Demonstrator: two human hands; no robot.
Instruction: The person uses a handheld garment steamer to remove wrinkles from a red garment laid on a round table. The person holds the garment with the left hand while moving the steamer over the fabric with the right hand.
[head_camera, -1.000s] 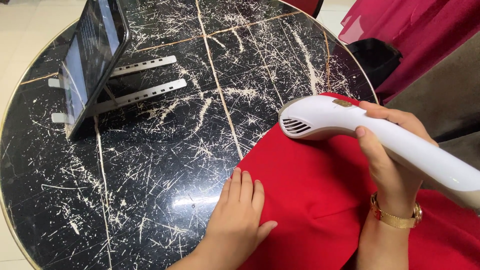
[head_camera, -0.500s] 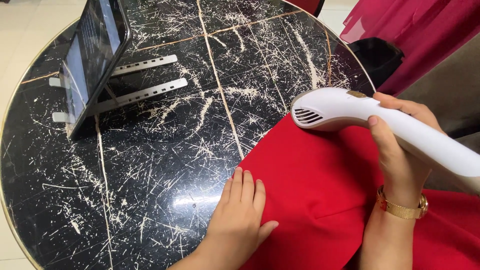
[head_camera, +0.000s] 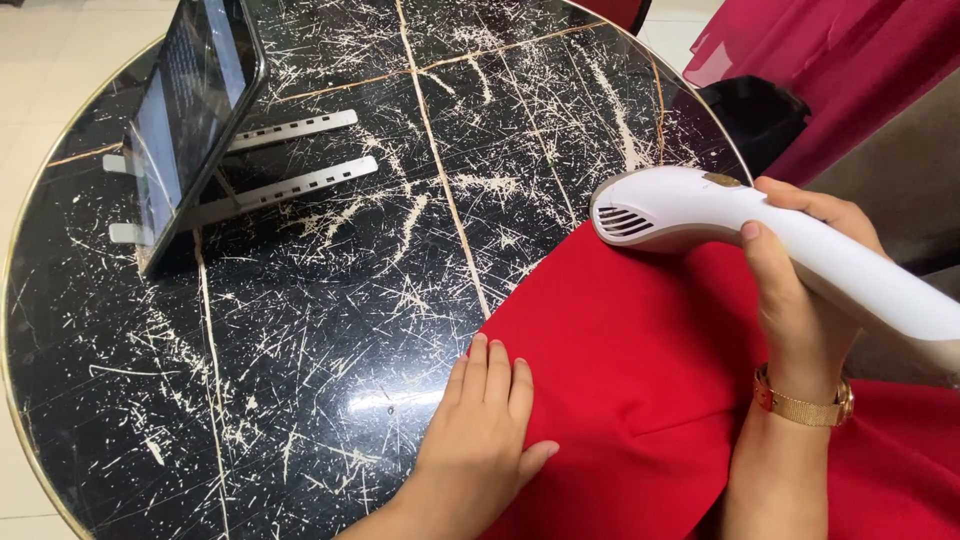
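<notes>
A red cloth lies spread over the right side of a round black marble table. My right hand, with a gold watch on the wrist, grips the handle of a white handheld garment steamer. The steamer's vented head rests on the far edge of the cloth. My left hand lies flat, fingers together, pressing the near left edge of the cloth against the table.
A tablet leans on a white folding stand at the table's far left. A black object and dark pink fabric lie beyond the table's right rim. Pale tiled floor shows at the left.
My right hand has slid the steamer to the right and farther away along the cloth. My left hand has stayed pressed in place.
</notes>
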